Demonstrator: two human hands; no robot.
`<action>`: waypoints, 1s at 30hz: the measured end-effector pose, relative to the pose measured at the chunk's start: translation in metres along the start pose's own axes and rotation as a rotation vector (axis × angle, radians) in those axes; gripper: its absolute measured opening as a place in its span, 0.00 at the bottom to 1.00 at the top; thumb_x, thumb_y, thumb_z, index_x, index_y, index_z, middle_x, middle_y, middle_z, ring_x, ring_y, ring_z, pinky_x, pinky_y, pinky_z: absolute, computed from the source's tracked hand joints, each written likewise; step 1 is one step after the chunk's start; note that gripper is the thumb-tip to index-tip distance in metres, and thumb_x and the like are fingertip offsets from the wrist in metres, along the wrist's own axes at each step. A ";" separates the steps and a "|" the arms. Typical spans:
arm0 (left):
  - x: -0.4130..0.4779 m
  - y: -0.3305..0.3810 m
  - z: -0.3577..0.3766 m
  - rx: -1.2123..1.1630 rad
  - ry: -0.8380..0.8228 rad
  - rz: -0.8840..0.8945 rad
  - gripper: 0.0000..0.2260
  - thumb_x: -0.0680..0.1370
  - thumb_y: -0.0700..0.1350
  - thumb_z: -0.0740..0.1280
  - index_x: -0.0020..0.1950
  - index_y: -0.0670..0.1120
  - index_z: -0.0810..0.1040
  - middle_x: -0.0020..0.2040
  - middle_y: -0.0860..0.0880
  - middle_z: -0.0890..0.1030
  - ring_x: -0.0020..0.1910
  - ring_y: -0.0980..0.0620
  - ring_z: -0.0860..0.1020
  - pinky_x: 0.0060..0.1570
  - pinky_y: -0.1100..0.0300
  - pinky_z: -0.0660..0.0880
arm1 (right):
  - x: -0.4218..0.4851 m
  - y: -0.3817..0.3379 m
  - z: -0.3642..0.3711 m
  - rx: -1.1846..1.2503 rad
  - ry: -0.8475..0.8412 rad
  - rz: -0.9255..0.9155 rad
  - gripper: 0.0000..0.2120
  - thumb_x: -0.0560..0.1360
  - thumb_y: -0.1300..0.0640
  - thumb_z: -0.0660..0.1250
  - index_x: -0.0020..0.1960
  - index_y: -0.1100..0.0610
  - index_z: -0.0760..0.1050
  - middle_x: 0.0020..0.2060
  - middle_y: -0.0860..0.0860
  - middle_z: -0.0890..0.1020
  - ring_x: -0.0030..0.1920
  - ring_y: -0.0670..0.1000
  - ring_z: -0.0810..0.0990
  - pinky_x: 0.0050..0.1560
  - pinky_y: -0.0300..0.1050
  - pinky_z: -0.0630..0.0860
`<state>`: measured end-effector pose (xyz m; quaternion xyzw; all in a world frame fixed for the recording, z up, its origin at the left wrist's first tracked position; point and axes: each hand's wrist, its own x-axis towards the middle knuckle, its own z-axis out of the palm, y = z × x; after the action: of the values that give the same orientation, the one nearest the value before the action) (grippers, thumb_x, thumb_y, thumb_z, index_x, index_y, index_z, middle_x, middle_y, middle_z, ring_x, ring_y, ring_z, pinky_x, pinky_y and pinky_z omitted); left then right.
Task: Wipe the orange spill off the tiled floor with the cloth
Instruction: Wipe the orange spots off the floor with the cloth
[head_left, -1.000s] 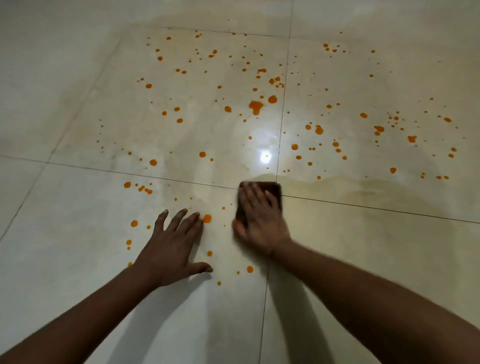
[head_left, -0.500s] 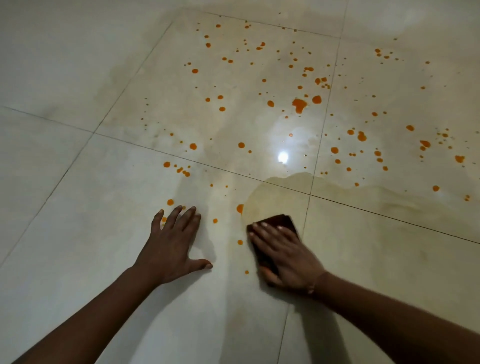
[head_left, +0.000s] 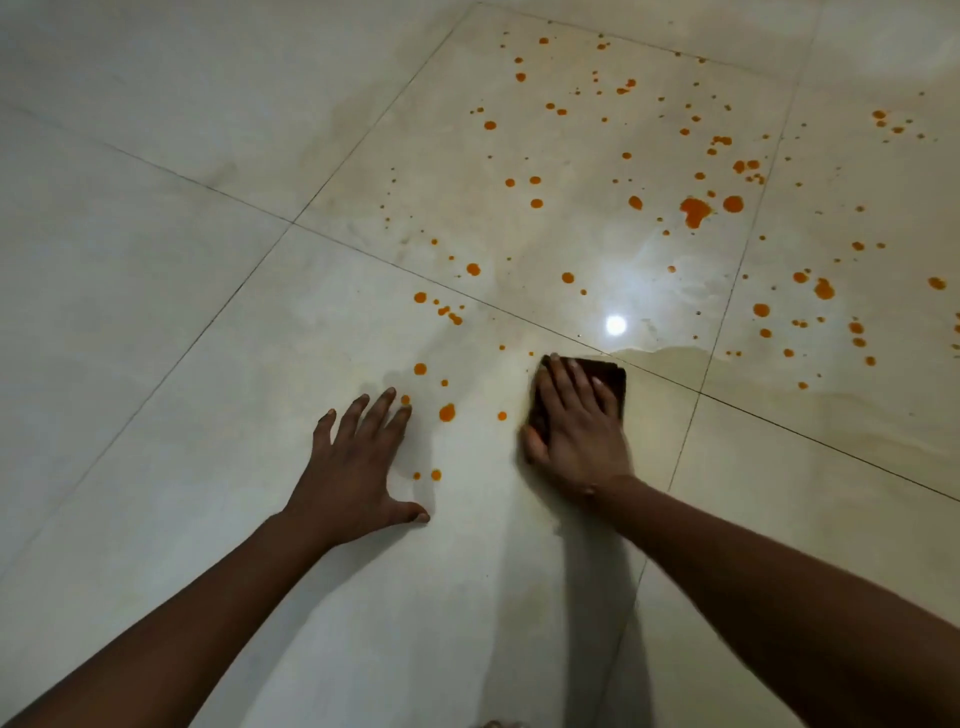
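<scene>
The orange spill (head_left: 695, 210) lies scattered as drops over the pale tiled floor (head_left: 156, 322), thickest on the far tiles to the right, with a loose handful of drops between my two hands. My right hand (head_left: 576, 431) lies flat on the dark cloth (head_left: 613, 379), fingers together and stretched forward, pressing it to the tile just short of the grout line; it pins the cloth rather than gripping it. My left hand (head_left: 358, 467) is spread wide on the bare floor, holding nothing, its fingertips just beside a few drops. To do this stroke well, I judge I should keep the palm weight even over the whole cloth, sweep it left across the near drops (head_left: 447, 412) in overlapping passes, and turn to a clean face before it starts to smear. I should also keep the left hand off the wet spots. A duller, streaked patch to the right of the cloth may be a film from wiping, though the lamp glare (head_left: 616, 325) makes that hard to judge. Most of the cloth is hidden under my hand, so I cannot tell how soiled it is, and the spill runs out of view at the right edge.
</scene>
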<state>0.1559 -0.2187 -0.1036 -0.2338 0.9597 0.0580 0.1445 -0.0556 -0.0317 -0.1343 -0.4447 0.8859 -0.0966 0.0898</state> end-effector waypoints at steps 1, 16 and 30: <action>-0.002 -0.004 0.001 -0.025 -0.015 -0.045 0.57 0.55 0.78 0.56 0.79 0.50 0.52 0.80 0.48 0.49 0.78 0.44 0.50 0.73 0.41 0.50 | 0.000 -0.023 0.005 0.017 0.011 -0.018 0.37 0.72 0.41 0.55 0.77 0.58 0.60 0.77 0.55 0.61 0.76 0.56 0.59 0.72 0.58 0.56; -0.015 -0.096 0.011 -0.231 -0.015 -0.280 0.38 0.72 0.67 0.45 0.76 0.48 0.63 0.78 0.46 0.61 0.74 0.40 0.62 0.67 0.39 0.65 | -0.057 -0.087 0.022 -0.002 -0.261 -0.558 0.37 0.72 0.43 0.59 0.78 0.55 0.58 0.78 0.52 0.59 0.77 0.52 0.57 0.75 0.51 0.52; -0.025 -0.091 0.042 -0.218 0.132 -0.270 0.25 0.81 0.58 0.47 0.78 0.55 0.56 0.79 0.53 0.54 0.77 0.48 0.55 0.72 0.47 0.52 | -0.027 -0.090 0.019 -0.051 -0.288 -0.745 0.39 0.71 0.42 0.62 0.78 0.55 0.58 0.77 0.53 0.60 0.77 0.53 0.59 0.73 0.51 0.54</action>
<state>0.2306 -0.2809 -0.1401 -0.3779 0.9151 0.1263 0.0616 0.0338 -0.0644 -0.1282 -0.7466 0.6445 -0.0370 0.1609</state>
